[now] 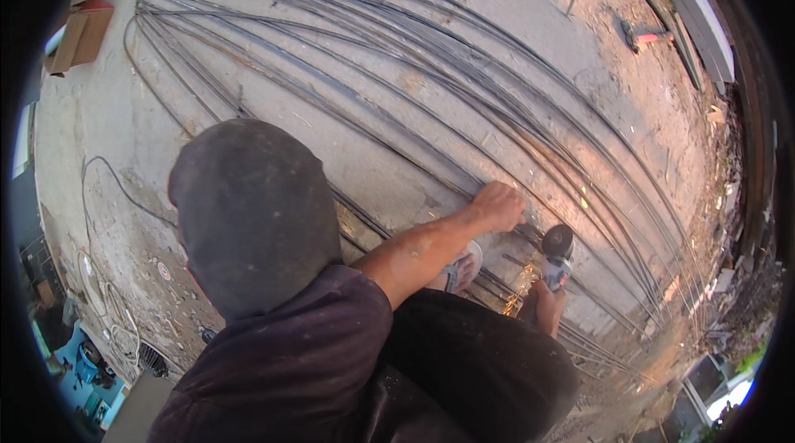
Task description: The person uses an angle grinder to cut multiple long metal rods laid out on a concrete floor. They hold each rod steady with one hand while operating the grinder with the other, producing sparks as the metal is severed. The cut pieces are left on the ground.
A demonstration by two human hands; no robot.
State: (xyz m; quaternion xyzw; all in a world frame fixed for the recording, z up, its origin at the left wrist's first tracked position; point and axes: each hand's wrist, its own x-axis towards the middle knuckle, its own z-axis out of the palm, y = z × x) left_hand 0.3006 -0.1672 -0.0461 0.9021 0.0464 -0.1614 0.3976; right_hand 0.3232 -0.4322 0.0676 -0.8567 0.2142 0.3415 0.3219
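My left hand (500, 207) is closed in a fist over a long, thin steel bar (431, 160), which runs under it toward the grinder. In my right hand (547, 305), partly hidden behind my dark-clothed knee (489, 352), is an angle grinder (560, 265). Its round, dark disc (557, 240) stands close to bars just beyond my left hand. Orange sparks (522, 284) spray down beside the grinder. Between my arms a foot in a sandal (464, 269) stands next to several bars (493, 281). Where the disc meets metal is hard to make out.
Many long, dark bars (464, 79) fan across the concrete floor (373, 161) from the upper left to the lower right. A cardboard box (81, 37) sits at far left. A red-handled hammer (646, 38) lies at upper right. Rubble (729, 277) lines the right edge.
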